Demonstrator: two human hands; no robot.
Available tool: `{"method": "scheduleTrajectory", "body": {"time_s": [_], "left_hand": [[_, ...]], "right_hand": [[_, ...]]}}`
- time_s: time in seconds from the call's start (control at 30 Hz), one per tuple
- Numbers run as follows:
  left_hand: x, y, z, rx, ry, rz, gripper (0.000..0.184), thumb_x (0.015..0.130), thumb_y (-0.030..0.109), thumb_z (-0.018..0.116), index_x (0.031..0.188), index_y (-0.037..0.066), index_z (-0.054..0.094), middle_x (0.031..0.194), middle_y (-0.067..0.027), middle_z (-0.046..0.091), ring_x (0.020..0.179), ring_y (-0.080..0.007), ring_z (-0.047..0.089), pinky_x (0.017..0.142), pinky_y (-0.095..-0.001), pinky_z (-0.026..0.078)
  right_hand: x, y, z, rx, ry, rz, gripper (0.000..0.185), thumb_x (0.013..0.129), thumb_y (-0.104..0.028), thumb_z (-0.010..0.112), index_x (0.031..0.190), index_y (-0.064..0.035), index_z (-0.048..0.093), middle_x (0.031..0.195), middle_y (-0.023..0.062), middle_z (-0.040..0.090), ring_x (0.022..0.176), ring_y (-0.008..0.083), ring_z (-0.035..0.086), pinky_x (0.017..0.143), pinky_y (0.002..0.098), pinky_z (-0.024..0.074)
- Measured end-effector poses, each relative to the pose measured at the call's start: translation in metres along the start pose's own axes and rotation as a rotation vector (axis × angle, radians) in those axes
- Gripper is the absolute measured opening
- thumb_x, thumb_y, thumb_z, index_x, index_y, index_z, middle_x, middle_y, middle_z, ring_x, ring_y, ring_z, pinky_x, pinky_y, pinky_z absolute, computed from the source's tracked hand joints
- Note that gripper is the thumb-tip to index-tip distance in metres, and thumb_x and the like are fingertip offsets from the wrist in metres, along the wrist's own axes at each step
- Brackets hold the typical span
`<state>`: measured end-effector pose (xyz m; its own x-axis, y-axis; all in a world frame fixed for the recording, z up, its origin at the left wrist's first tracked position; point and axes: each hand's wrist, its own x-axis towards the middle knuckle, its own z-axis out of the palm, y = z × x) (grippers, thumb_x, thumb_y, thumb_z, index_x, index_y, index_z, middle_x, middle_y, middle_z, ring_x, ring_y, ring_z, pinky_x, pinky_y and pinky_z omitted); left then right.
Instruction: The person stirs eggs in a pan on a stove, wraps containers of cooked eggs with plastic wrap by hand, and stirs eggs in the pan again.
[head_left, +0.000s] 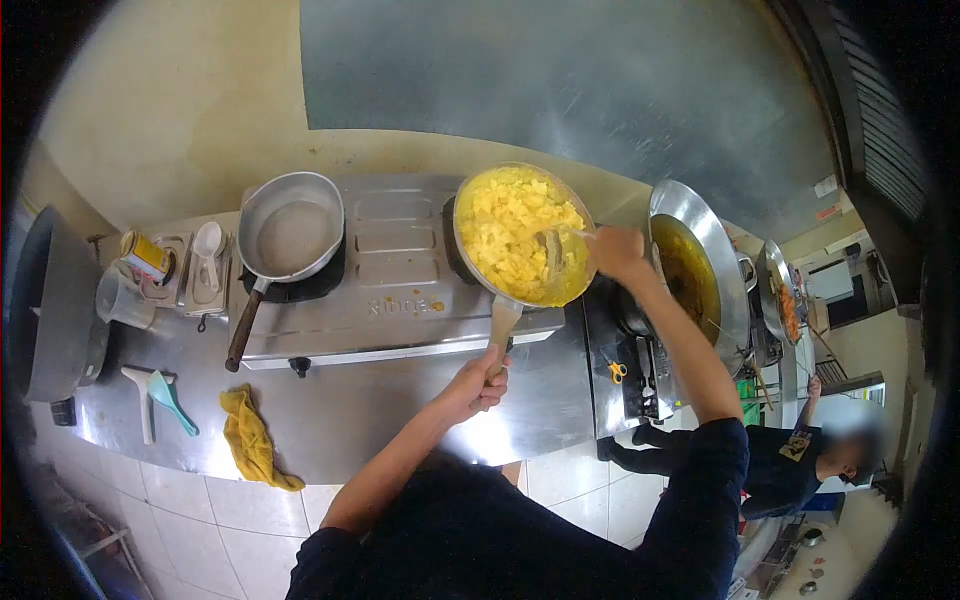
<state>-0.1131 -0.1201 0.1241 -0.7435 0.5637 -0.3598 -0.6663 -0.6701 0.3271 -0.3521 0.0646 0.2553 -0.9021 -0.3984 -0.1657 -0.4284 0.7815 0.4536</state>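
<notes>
My left hand (474,387) is closed around the pale handle (503,325) of a frying pan. The frying pan (462,250) is on the right burner of the stove, full of lumpy yellow food that looks like scrambled egg (515,215). Over the pan's right rim, my right hand (617,252) grips a spatula (556,248). Its head is partly sunk in the yellow food, and my fingers hide much of its handle. To the left, a saucepan (293,228) with a dark handle stands on the other burner.
A large wok (735,245) of yellowish liquid stands right of my right arm. Yellow scissors (618,372) lie near it. A yellow cloth (250,440) and a teal utensil (172,403) lie on the steel counter (340,420). Another person (785,465) is at far right.
</notes>
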Motion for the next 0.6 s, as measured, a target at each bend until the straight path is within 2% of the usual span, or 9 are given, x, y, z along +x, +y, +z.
{"method": "scheduleTrajectory", "body": {"time_s": [0.03, 0.1, 0.23, 0.3, 0.33, 0.37, 0.43, 0.53, 0.6], "left_hand": [[-0.001, 0.0, 0.0, -0.002, 0.004, 0.0, 0.042, 0.094, 0.051, 0.037, 0.099, 0.01, 0.042, 0.064, 0.0037, 0.035, 0.047, -0.0041, 0.027, 0.041, -0.0185, 0.023], [-0.002, 0.004, 0.002, -0.014, 0.007, -0.047, 0.042, 0.093, 0.052, 0.038, 0.1, 0.011, 0.043, 0.063, 0.006, 0.035, 0.047, -0.0031, 0.027, 0.039, -0.018, 0.022], [-0.008, 0.011, 0.003, 0.022, 0.047, -0.048, 0.043, 0.092, 0.053, 0.039, 0.1, 0.011, 0.043, 0.063, 0.0061, 0.035, 0.046, -0.0031, 0.027, 0.039, -0.0182, 0.022], [-0.01, 0.009, -0.001, 0.032, 0.047, -0.014, 0.043, 0.092, 0.053, 0.039, 0.099, 0.011, 0.043, 0.063, 0.0062, 0.036, 0.046, -0.003, 0.027, 0.038, -0.0185, 0.021], [-0.01, 0.009, -0.002, 0.026, 0.049, -0.017, 0.043, 0.092, 0.053, 0.039, 0.099, 0.011, 0.043, 0.063, 0.0062, 0.036, 0.046, -0.003, 0.027, 0.038, -0.0185, 0.021], [-0.011, 0.008, 0.0, 0.02, 0.038, -0.012, 0.042, 0.092, 0.052, 0.039, 0.097, 0.011, 0.043, 0.063, 0.0055, 0.035, 0.046, -0.0036, 0.027, 0.038, -0.0189, 0.021], [-0.012, 0.009, 0.003, 0.014, 0.025, -0.007, 0.041, 0.093, 0.052, 0.039, 0.095, 0.011, 0.042, 0.063, 0.0047, 0.034, 0.046, -0.0043, 0.026, 0.039, -0.0193, 0.022], [-0.009, 0.018, 0.004, 0.011, -0.033, -0.13, 0.04, 0.093, 0.053, 0.039, 0.09, 0.012, 0.041, 0.063, 0.0052, 0.033, 0.046, -0.0047, 0.026, 0.04, -0.0198, 0.021], [-0.011, 0.018, 0.002, 0.051, -0.017, -0.151, 0.04, 0.092, 0.054, 0.039, 0.086, 0.014, 0.04, 0.063, 0.0057, 0.031, 0.046, -0.0049, 0.025, 0.04, -0.0207, 0.02]], "right_hand": [[0.012, 0.01, -0.005, 0.002, -0.002, -0.004, 0.021, 0.081, -0.02, 0.055, 0.078, -0.0018, 0.064, 0.074, 0.0129, 0.066, 0.071, 0.0231, 0.067, 0.058, 0.0343, 0.0519], [0.033, 0.029, -0.02, 0.391, -0.488, 0.177, 0.03, 0.083, -0.028, 0.052, 0.076, -0.0009, 0.062, 0.07, 0.0105, 0.064, 0.067, 0.0216, 0.066, 0.054, 0.0337, 0.0513], [0.051, 0.054, -0.02, 0.627, -0.688, 0.026, 0.038, 0.082, -0.035, 0.049, 0.077, -0.0005, 0.063, 0.067, 0.0096, 0.062, 0.063, 0.0202, 0.065, 0.053, 0.0341, 0.0509], [0.032, 0.044, -0.036, 0.218, -0.54, -0.004, 0.038, 0.083, -0.036, 0.05, 0.079, -0.0018, 0.066, 0.069, 0.0142, 0.065, 0.063, 0.0238, 0.065, 0.055, 0.0362, 0.051], [0.025, 0.038, -0.029, 0.217, -0.547, -0.006, 0.038, 0.083, -0.036, 0.05, 0.079, -0.0018, 0.066, 0.069, 0.0142, 0.065, 0.063, 0.0238, 0.065, 0.055, 0.0362, 0.051], [0.017, 0.033, -0.022, 0.14, -0.301, -0.018, 0.038, 0.082, -0.036, 0.052, 0.078, -0.0014, 0.066, 0.07, 0.0154, 0.065, 0.064, 0.0263, 0.066, 0.056, 0.0374, 0.0511], [0.017, 0.027, -0.019, 0.063, -0.055, -0.028, 0.037, 0.08, -0.036, 0.055, 0.078, -0.0011, 0.066, 0.071, 0.0165, 0.066, 0.064, 0.0288, 0.066, 0.057, 0.0387, 0.0512], [0.037, 0.009, -0.029, 0.038, -0.087, 0.014, 0.03, 0.078, -0.031, 0.057, 0.076, -0.0026, 0.067, 0.074, 0.0172, 0.066, 0.068, 0.0326, 0.066, 0.059, 0.0406, 0.0518], [0.039, -0.012, -0.019, -0.059, 0.063, -0.105, 0.021, 0.078, -0.02, 0.055, 0.075, -0.0027, 0.067, 0.073, 0.0179, 0.066, 0.069, 0.0311, 0.066, 0.059, 0.039, 0.0528]]}}
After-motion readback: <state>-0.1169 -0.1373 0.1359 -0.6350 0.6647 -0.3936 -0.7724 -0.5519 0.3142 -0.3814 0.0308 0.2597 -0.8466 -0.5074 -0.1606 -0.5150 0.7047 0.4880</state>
